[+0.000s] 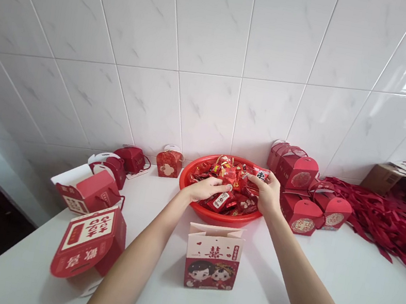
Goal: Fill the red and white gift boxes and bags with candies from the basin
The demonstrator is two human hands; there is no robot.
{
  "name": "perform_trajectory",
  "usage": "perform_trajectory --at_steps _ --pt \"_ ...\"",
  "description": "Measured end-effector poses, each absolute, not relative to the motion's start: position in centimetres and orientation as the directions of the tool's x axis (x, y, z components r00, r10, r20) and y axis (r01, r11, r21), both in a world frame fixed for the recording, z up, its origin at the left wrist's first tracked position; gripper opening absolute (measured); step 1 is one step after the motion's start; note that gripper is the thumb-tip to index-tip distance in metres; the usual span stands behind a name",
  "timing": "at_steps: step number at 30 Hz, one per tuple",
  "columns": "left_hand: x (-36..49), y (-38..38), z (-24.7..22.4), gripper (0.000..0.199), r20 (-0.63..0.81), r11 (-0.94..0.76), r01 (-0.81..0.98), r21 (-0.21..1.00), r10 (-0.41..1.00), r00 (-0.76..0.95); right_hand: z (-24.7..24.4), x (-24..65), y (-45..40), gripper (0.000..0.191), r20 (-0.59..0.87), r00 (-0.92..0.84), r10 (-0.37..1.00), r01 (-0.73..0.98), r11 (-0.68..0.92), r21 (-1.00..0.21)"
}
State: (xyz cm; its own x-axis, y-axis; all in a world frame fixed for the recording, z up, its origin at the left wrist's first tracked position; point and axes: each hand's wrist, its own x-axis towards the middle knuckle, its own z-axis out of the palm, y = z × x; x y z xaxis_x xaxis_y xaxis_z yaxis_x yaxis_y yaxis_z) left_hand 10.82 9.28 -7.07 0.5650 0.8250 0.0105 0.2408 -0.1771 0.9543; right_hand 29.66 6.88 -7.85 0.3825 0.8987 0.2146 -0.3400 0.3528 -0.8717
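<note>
A red plastic basket [223, 219] stands near the wall, heaped with red-wrapped candies [239, 200], some with gold or white labels. My left hand [207, 189] reaches into the heap from the left; its thumb and fingers close on a red wrapped candy [229, 176], partly hidden by the pile. On the right side of the basket, my right hand [268, 194] pinches a red packet [260, 173] with a white label and dark lettering. In front of the basket, between my forearms, an open-topped gift box [211, 263] stands upright, printed with two cartoon figures. Its inside is hidden.
Red gift boxes [91, 240] stand and lie at the left, and one small box [169, 163] is by the wall. Several more boxes [296, 213] are stacked right of the basket. Farther right lie red ribbons [379, 220] and a cardboard box [382, 178].
</note>
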Motion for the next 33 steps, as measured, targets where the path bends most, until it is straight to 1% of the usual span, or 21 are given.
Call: perform_trajectory --at_steps 4,6,12,16,19,24,28,33 --pt "10.64 9.65 -7.54 0.054 0.087 -0.151 0.11 0.982 0.891 0.446 -7.34 29.57 6.16 0.042 0.122 0.317 0.94 -0.341 0.233 -0.911" --pt "10.65 9.63 -7.47 0.054 0.103 -0.146 0.078 0.986 0.911 0.399 -7.21 29.55 5.93 0.042 0.117 0.275 0.954 -0.334 0.209 -0.919" --pt "10.72 9.62 -7.27 0.053 0.108 -0.125 0.027 0.992 0.929 0.353 -7.43 29.67 6.07 0.039 0.22 0.188 0.957 -0.274 0.266 -0.924" --pt "10.6 10.03 -7.77 0.051 0.127 -0.139 0.019 0.99 0.944 0.306 -7.61 29.71 6.21 0.04 0.207 0.174 0.963 -0.275 0.249 -0.929" --pt "10.49 10.24 -8.04 0.051 0.144 -0.158 0.025 0.987 0.948 0.284 -7.79 29.69 6.35 0.04 0.23 0.169 0.958 -0.294 0.271 -0.916" --pt "10.51 10.25 -7.99 0.048 0.159 -0.18 0.048 0.983 0.946 0.283 -7.95 29.67 6.52 0.038 0.269 0.149 0.952 -0.293 0.302 -0.907" --pt "10.68 10.04 -7.68 0.044 0.161 -0.171 0.007 0.985 0.944 0.289 -7.93 29.66 6.55 0.038 0.27 0.161 0.949 -0.278 0.307 -0.91" --pt "10.76 9.8 -7.51 0.052 0.151 -0.138 -0.065 0.988 0.947 0.285 -7.96 29.59 6.6 0.038 0.264 0.173 0.949 -0.304 0.307 -0.902"
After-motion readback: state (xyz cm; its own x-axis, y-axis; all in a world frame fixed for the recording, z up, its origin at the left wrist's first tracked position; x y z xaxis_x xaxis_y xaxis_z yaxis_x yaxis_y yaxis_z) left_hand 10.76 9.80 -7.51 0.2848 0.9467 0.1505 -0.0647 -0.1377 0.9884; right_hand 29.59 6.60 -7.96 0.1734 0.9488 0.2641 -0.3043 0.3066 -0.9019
